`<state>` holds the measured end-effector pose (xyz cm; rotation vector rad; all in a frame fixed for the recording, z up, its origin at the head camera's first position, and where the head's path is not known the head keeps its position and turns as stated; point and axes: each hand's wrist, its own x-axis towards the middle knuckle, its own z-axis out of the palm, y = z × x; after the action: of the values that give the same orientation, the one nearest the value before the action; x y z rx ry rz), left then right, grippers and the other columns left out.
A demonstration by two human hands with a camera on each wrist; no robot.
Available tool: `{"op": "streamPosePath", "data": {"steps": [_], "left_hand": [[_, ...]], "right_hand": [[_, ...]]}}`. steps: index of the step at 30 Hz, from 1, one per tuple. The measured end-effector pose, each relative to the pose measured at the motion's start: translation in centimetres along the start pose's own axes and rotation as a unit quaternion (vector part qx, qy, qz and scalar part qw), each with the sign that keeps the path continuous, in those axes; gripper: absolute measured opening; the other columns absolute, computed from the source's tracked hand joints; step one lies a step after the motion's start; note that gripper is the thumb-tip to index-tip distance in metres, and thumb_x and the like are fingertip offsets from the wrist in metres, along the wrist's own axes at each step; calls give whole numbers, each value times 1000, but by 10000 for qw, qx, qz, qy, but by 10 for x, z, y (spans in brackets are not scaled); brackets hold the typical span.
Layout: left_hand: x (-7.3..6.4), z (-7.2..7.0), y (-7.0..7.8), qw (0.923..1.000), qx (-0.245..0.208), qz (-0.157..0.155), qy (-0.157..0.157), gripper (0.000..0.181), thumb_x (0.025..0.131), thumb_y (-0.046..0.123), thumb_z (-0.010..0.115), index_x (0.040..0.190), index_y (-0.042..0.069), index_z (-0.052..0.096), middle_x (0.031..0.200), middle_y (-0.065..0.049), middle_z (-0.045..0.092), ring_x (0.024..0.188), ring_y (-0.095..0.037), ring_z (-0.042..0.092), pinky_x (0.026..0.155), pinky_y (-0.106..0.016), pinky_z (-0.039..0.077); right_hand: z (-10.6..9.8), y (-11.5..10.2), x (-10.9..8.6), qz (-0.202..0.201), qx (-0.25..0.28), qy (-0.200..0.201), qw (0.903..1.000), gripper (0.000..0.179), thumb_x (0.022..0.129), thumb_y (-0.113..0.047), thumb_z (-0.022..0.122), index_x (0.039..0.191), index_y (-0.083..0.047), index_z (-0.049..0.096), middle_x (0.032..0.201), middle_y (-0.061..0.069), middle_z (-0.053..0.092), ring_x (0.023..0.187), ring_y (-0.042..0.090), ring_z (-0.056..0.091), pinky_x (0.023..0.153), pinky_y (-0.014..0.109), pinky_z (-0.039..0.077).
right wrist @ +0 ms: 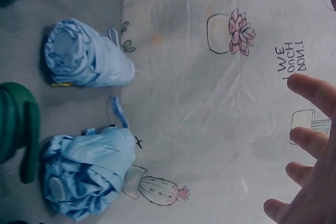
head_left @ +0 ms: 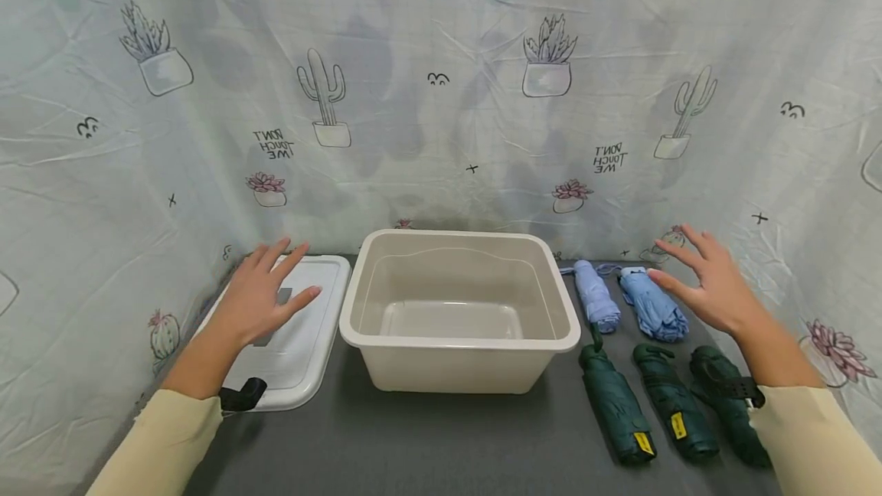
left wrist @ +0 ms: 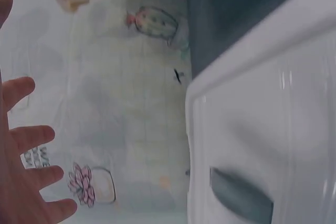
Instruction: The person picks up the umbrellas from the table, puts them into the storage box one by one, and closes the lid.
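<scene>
My left hand (head_left: 260, 293) hovers with spread fingers over a white lid (head_left: 303, 358), holding nothing; the left wrist view shows the same lid (left wrist: 262, 108) below it. On the right, my right hand (head_left: 713, 285) is raised, fingers apart and empty, near two folded blue umbrellas. One blue umbrella (head_left: 596, 297) is slim and lies nearer the bin; the other blue umbrella (head_left: 653, 305) is looser and bunched. Several dark green folded umbrellas (head_left: 616, 404) lie in front of them, the rightmost partly hidden by the right wrist. Between the hands stands a beige plastic bin (head_left: 448, 367), with nothing inside.
A grey table surface (head_left: 427, 442) lies under everything. A pale curtain printed with cacti (head_left: 413, 113) hangs close behind and along both sides. The lid's edge reaches near the bin's left side.
</scene>
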<state>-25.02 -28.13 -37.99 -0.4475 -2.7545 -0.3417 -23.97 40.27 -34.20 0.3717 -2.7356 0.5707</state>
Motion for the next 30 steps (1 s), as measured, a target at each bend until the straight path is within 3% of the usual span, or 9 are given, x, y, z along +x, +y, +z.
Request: {"op": "streamPosePath", "data": {"steps": [3,8,16,20,30], "left_hand": [[-4,4,9,9997,-169,91,154,77,98,55,59,161,18,35,163,-24,32,147,-58,26,113,-78,25],[-9,11,23,9965,-836,49,4,71,101,49,57,161,17,35,163,-24,32,149,-53,26,114,-76,26],[-14,24,46,9789,-2034,211,34,61,106,33,54,158,7,38,159,-23,41,146,-47,37,114,-71,33],[-16,31,57,9621,-2724,119,-67,57,108,29,51,158,7,37,157,-22,43,140,-47,45,109,-71,42],[-11,30,75,8979,-4315,-789,-363,58,109,33,50,160,11,34,151,-20,50,132,-40,56,104,-54,55]], "right_hand": [[1,-1,-9,-44,215,52,9997,64,98,-34,63,152,-1,46,169,27,10,153,59,-5,111,86,-3],[4,1,-27,-24,372,178,9991,65,97,-30,66,152,-3,46,169,28,10,154,56,-5,111,86,-5],[11,8,-56,69,465,290,9985,65,94,-27,71,151,-4,49,168,30,15,152,60,5,111,86,1],[15,12,-70,248,532,241,9980,63,94,-25,73,150,-4,51,166,31,17,147,65,13,105,89,9],[21,24,-98,854,671,-151,9940,64,95,-30,73,149,-2,51,163,36,18,142,69,17,95,89,18]]}}
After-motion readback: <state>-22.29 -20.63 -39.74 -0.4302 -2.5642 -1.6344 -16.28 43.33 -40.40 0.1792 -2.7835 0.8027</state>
